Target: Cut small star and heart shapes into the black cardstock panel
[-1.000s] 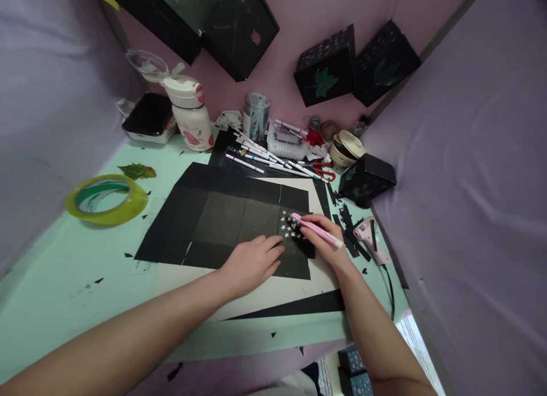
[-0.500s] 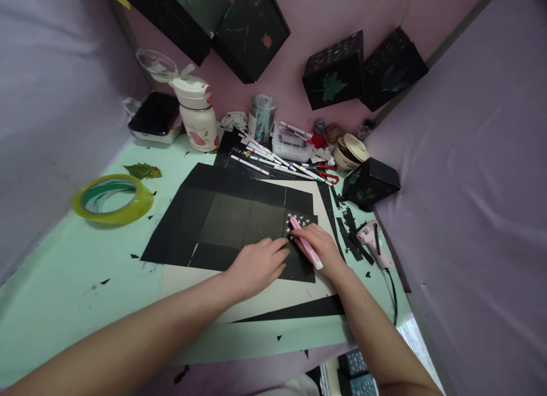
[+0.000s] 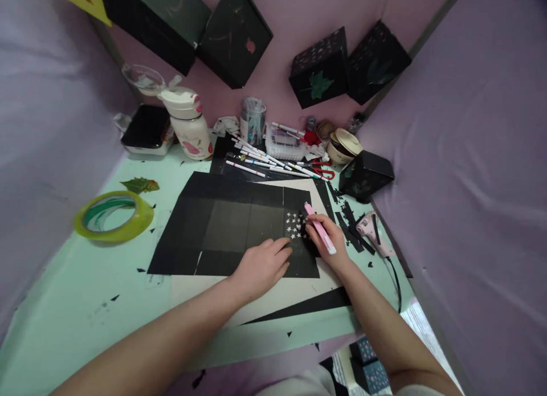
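A black card sheet [image 3: 179, 231] with fold lines lies across a white sheet [image 3: 205, 302]. On its right part is a cluster of small white star shapes [image 3: 293, 220]; I cannot tell whether they are cut-outs or stuck on. My right hand [image 3: 329, 239] grips a slim pink craft knife [image 3: 318, 225] at the right edge of the stars; its blade is too small to make out. My left hand [image 3: 264, 265] rests on the card left of and below the stars, fingers stretched out and holding nothing.
Yellow tape roll [image 3: 114, 216] and a leaf [image 3: 140, 184] lie left. Several markers [image 3: 265, 159] and red-handled scissors [image 3: 323, 171] are behind. A white bottle [image 3: 190, 131] stands back left. A glue gun [image 3: 375, 233], black scraps [image 3: 351, 228] and a black box [image 3: 366, 175] sit right.
My right hand has moved right with the craft knife, uncovering more of the stars. My left hand stays on the card. The view has shifted slightly.
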`<state>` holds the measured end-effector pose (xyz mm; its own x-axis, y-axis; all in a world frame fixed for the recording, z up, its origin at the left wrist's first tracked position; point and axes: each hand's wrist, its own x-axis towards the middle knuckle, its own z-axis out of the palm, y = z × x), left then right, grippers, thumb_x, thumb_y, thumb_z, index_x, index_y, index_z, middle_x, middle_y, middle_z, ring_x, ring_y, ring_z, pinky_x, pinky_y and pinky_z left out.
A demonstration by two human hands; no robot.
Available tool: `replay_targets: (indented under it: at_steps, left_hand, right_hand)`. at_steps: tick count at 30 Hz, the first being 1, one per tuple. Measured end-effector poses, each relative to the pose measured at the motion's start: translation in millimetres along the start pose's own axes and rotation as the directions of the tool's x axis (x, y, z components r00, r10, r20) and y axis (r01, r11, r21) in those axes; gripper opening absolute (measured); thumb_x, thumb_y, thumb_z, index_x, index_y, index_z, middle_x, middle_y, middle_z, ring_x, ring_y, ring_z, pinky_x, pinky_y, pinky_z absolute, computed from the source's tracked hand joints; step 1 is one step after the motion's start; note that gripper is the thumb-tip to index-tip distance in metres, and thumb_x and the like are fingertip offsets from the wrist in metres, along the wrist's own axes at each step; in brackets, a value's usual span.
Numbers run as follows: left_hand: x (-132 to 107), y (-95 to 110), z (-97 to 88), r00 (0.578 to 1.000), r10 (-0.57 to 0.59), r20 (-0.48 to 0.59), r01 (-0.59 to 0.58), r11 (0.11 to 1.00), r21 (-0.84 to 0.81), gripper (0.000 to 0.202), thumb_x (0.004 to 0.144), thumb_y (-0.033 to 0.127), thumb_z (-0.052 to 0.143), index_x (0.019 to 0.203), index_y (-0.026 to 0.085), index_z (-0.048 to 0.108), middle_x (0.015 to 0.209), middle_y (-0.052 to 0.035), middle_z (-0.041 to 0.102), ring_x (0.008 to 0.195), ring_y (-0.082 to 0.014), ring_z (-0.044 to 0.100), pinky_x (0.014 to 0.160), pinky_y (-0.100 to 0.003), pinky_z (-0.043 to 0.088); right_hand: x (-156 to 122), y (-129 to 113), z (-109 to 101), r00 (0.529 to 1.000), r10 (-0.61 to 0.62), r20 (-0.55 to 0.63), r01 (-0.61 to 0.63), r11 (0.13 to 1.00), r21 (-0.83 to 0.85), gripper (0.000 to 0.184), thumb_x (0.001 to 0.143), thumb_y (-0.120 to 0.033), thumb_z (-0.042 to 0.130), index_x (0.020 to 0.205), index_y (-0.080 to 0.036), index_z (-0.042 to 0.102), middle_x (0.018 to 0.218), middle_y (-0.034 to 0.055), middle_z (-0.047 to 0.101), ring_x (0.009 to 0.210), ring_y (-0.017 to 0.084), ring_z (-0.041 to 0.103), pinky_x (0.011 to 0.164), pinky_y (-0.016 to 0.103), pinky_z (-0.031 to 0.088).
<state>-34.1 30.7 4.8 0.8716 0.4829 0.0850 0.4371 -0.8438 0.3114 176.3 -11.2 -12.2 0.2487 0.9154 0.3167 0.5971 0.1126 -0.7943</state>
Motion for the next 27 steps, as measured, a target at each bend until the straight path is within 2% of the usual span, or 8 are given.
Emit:
replay_targets:
  at_steps: [4,7,9,14,16,21,24,27]
  left_hand:
    - [-0.1,-1.2,-1.0,1.0,0.009,-0.013,-0.009,1.0,-0.01,0.026,0.093,0.024,0.051,0.116,0.019,0.06,0.133,-0.0064,0.056,0.101,-0.022,0.059,0.075,-0.033,0.054]
    - [-0.9,-3.3,0.1,0.999,0.018,-0.04,-0.02,0.999,-0.036,0.024,0.093,0.024,0.051,0.114,0.019,0.062,0.13,-0.0059,0.058,0.1,-0.0215,0.06,0.075,-0.033,0.055]
    - [-1.6,-5.1,1.7,0.997,0.022,-0.069,-0.026,0.998,-0.062,0.023,0.094,0.023,0.05,0.112,0.018,0.063,0.127,-0.0055,0.06,0.101,-0.0205,0.061,0.079,-0.033,0.055]
    - [-2.4,-8.2,7.3,0.986,0.008,-0.169,-0.029,0.992,-0.124,0.022,0.095,0.02,0.047,0.105,0.016,0.065,0.111,-0.0064,0.067,0.098,-0.019,0.062,0.086,-0.032,0.053]
    - [-2.5,-8.3,7.8,0.979,0.012,-0.204,-0.042,0.989,-0.142,0.021,0.095,0.019,0.047,0.103,0.015,0.066,0.107,-0.0065,0.068,0.095,-0.0185,0.062,0.085,-0.032,0.053]
    - [-2.7,-6.7,2.1,0.963,0.017,-0.269,-0.062,0.986,-0.158,0.021,0.094,0.02,0.047,0.099,0.015,0.067,0.104,-0.0062,0.07,0.092,-0.02,0.06,0.083,-0.036,0.051]
    - [-2.2,-7.1,0.1,0.962,0.008,-0.273,-0.049,0.988,-0.144,0.019,0.091,0.02,0.052,0.103,0.015,0.067,0.117,-0.0079,0.066,0.11,-0.0267,0.055,0.09,-0.043,0.047]
    - [-1.7,-8.8,1.9,0.974,0.013,-0.224,-0.041,0.992,-0.121,0.021,0.089,0.019,0.056,0.107,0.015,0.066,0.127,-0.0088,0.061,0.124,-0.0295,0.047,0.1,-0.047,0.041]
  right_hand:
    - [-11.1,-14.3,-3.2,0.989,0.099,-0.109,-0.09,0.992,0.084,0.016,0.087,-0.031,0.061,0.1,-0.023,0.065,0.09,0.0037,0.067,0.076,0.017,0.062,0.071,0.03,0.05]
    - [-24.1,-23.2,-1.0,0.95,0.243,-0.197,-0.203,0.958,0.2,0.022,0.091,-0.035,0.055,0.103,-0.021,0.066,0.069,0.0004,0.063,0.063,0.015,0.058,0.061,0.028,0.047]
    - [-31.6,-25.4,2.2,0.918,0.312,-0.243,-0.233,0.924,0.303,0.028,0.093,-0.038,0.049,0.105,-0.02,0.067,0.063,-0.0004,0.06,0.057,0.014,0.055,0.056,0.027,0.044]
    - [-35.0,-26.2,4.9,0.892,0.388,-0.23,-0.244,0.844,0.478,0.036,0.094,-0.043,0.047,0.113,-0.02,0.067,0.081,0.0038,0.065,0.061,0.013,0.052,0.054,0.026,0.041]
    - [-31.1,-28.3,3.3,0.895,0.39,-0.215,-0.246,0.834,0.493,0.035,0.093,-0.043,0.048,0.114,-0.021,0.067,0.084,0.0038,0.065,0.062,0.012,0.052,0.054,0.026,0.041]
    - [-23.0,-33.5,6.3,0.894,0.408,-0.186,-0.275,0.827,0.491,0.032,0.082,-0.035,0.068,0.112,-0.023,0.066,0.079,0.0012,0.066,0.065,0.014,0.056,0.059,0.026,0.045]
    - [-21.8,-35.4,12.1,0.885,0.421,-0.198,-0.292,0.834,0.469,0.024,0.086,-0.037,0.062,0.101,-0.02,0.067,0.061,-0.0019,0.061,0.052,0.012,0.051,0.05,0.024,0.041]
    - [-19.5,-39.9,15.6,0.883,0.388,-0.265,-0.29,0.894,0.342,0.018,0.084,-0.036,0.064,0.087,-0.018,0.065,0.059,-0.0027,0.059,0.053,0.013,0.054,0.054,0.026,0.044]
